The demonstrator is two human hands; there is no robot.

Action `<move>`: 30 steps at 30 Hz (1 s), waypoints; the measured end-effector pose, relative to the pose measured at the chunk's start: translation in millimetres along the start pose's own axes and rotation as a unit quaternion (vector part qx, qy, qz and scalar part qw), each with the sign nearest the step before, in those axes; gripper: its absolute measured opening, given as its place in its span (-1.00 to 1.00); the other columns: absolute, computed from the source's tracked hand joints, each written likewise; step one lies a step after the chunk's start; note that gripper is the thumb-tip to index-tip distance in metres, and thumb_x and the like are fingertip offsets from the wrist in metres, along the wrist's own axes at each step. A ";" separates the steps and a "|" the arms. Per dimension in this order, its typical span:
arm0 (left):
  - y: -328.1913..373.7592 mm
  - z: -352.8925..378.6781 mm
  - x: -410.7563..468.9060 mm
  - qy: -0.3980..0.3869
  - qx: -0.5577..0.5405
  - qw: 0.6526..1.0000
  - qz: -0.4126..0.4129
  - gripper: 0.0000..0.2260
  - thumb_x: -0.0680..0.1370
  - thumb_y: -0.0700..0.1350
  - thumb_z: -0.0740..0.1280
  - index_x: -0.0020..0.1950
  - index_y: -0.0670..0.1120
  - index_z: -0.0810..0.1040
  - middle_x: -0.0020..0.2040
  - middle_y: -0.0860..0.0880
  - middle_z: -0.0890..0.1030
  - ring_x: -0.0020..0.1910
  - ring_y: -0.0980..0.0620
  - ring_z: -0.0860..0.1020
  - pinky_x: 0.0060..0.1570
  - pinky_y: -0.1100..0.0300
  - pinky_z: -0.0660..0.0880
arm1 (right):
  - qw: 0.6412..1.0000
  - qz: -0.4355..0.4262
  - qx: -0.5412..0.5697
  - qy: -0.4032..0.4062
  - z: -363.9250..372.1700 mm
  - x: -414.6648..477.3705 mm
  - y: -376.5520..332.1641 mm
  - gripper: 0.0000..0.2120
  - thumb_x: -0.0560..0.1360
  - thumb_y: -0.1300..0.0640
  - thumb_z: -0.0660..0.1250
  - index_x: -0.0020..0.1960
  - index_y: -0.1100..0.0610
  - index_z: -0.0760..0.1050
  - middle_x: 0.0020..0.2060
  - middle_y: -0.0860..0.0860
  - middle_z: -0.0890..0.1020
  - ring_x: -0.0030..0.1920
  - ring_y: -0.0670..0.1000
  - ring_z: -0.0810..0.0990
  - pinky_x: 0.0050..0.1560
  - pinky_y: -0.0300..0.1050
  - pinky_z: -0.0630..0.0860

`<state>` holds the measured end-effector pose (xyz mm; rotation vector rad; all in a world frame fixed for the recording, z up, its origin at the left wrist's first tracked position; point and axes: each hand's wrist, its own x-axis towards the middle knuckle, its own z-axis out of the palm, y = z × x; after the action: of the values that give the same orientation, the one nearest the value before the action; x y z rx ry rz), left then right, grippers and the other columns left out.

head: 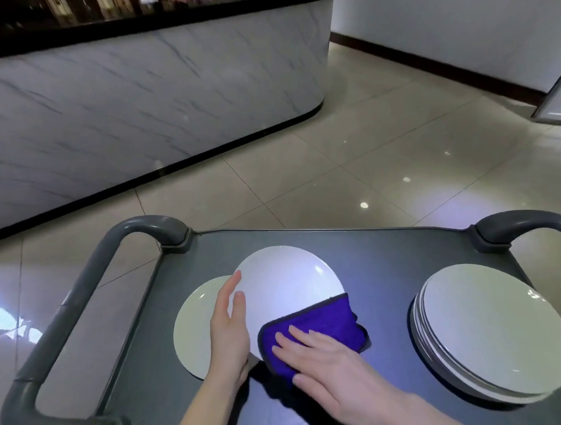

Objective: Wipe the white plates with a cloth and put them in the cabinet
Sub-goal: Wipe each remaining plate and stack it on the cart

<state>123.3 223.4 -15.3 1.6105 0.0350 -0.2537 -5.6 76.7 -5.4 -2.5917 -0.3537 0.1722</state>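
While my left hand (pixel 229 330) holds the white plate (pixel 287 284) by its left rim, thumb laid on the upper face and the other fingers largely hidden from me, my right hand (pixel 334 370) lies flat with straight fingers, pressing the purple cloth (pixel 322 321) onto the plate's near-right part. The two hands are apart, one at each side of the plate.

Container: grey cart (pixel 373 256), shallow rimmed deck, a looped handle at the left end (pixel 65 311) and at the right end (pixel 519 224). Contents: on the left, a single plate (pixel 194 329) lying flat, face up, partly covered by the plate I hold. On the right, well apart, a stack of plates (pixel 496 330), face up; number not determinable.

Orientation: the held plate is round, face towards me, and sits above the single plate; degree of tilt unclear. The cloth is folded, its long axis running from near left to far right, and its far-right end overhangs the plate's rim.

The cart stands on a glossy tiled floor (pixel 335 163).
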 end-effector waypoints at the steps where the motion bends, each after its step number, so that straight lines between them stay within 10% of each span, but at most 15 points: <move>1: 1.5 0.9 -2.3 -0.007 -0.004 1.000 -0.001 -0.69 0.73 -0.11 0.12 0.26 0.30 0.48 0.26 0.46 0.46 0.22 0.60 0.35 0.18 0.49 0.26 | 1.000 -0.008 -0.010 -0.010 1.0 3.5 -0.6 -0.52 0.69 -0.08 -0.03 0.59 -0.12 0.00 0.56 -0.27 -0.05 0.54 -0.25 -0.22 0.51 -0.25 -0.29; 17: 15.0 3.2 -26.5 -0.013 -0.005 1.000 0.016 -0.61 0.71 -0.21 0.14 0.26 0.31 0.48 0.20 0.53 0.47 0.15 0.65 0.35 0.09 0.59 0.27 | 0.963 0.180 -0.160 0.121 -30.6 57.9 32.5 -0.40 0.65 -0.22 -0.15 0.61 -0.03 -0.20 0.58 -0.14 -0.21 0.57 -0.11 -0.27 0.55 -0.15 -0.24; 30: 19.5 6.1 -25.3 -0.091 -0.017 0.996 -0.017 -0.68 0.71 -0.03 0.19 0.28 0.41 0.48 0.17 0.54 0.51 0.18 0.59 0.41 -0.02 0.64 0.37 | 0.990 0.026 -0.133 0.043 -6.7 47.7 -3.6 -0.40 0.64 -0.26 -0.12 0.61 -0.07 -0.09 0.57 -0.19 -0.19 0.55 -0.13 -0.33 0.54 -0.07 -0.33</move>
<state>101.2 219.5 8.3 1.5474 -0.0733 -0.4225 40.6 90.0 -0.4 -2.8633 -0.2947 0.0323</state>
